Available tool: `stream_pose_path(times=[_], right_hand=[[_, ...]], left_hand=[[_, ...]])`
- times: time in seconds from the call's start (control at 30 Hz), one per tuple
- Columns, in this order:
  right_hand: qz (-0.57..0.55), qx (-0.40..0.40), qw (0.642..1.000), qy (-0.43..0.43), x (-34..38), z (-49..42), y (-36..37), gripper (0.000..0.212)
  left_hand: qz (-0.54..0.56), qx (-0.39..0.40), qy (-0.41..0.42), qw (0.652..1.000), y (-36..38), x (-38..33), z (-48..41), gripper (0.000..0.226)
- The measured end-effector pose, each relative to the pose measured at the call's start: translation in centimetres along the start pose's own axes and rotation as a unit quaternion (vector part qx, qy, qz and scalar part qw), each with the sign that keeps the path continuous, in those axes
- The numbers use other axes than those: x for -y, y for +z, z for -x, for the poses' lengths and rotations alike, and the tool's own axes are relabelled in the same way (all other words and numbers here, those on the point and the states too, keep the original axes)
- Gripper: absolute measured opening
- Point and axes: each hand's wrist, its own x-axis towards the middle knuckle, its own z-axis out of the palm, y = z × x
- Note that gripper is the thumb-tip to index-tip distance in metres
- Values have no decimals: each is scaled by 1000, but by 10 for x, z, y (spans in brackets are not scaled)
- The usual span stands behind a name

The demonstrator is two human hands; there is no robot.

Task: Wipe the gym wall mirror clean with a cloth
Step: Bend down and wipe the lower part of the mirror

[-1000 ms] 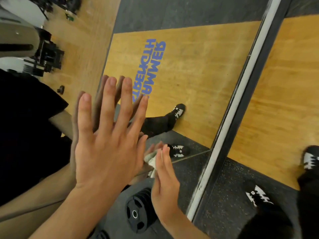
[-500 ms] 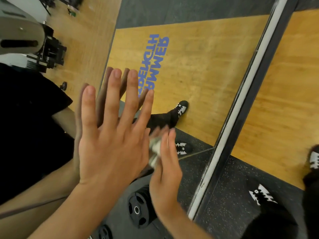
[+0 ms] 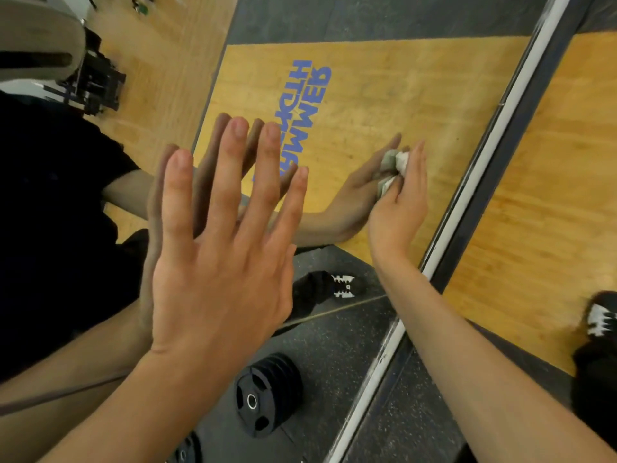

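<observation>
One mirror [image 3: 400,95] reflects reversed blue "HAMMER" lettering [image 3: 307,105]; left hand [image 3: 217,272] fingers splayed flat, right hand [image 3: 397,208] fingers gripping cloth [image 3: 395,162].

glossy glass mirror [image 3: 417,105], crumpled soft cloth [image 3: 394,165], matt speckled rubber floor [image 3: 417,422]

Two hands [image 3: 217,282] [image 3: 397,215]; one cloth [image 3: 395,163] — one mirror [image 3: 384,95]

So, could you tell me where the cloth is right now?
In the head view, the cloth is right of centre, bunched in the right hand against the mirror, between the blue lettering and the white frame.
</observation>
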Motion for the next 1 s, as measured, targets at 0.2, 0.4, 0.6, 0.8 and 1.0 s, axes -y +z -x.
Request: stream_pose_path(times=[0.2, 0.4, 0.6, 0.8, 1.0], right_hand=[[-5, 137, 990, 14, -38, 176, -33, 64], [51, 138, 986, -73, -19, 83, -28, 59], [108, 201, 961, -158, -4, 36, -38, 60], [91, 320, 921, -204, 1, 8, -72, 63], [78, 432, 827, -350, 1, -29, -117, 47]], left_hand=[[10, -7, -7, 1000, 3, -1, 2, 63], [6, -10, 1, 1000, 6, -1, 1, 65], [-23, -26, -15, 999, 8, -2, 4, 71], [173, -52, -143, 973, 11, -19, -13, 82], [253, -94, -147, 952, -9, -98, 7, 51]])
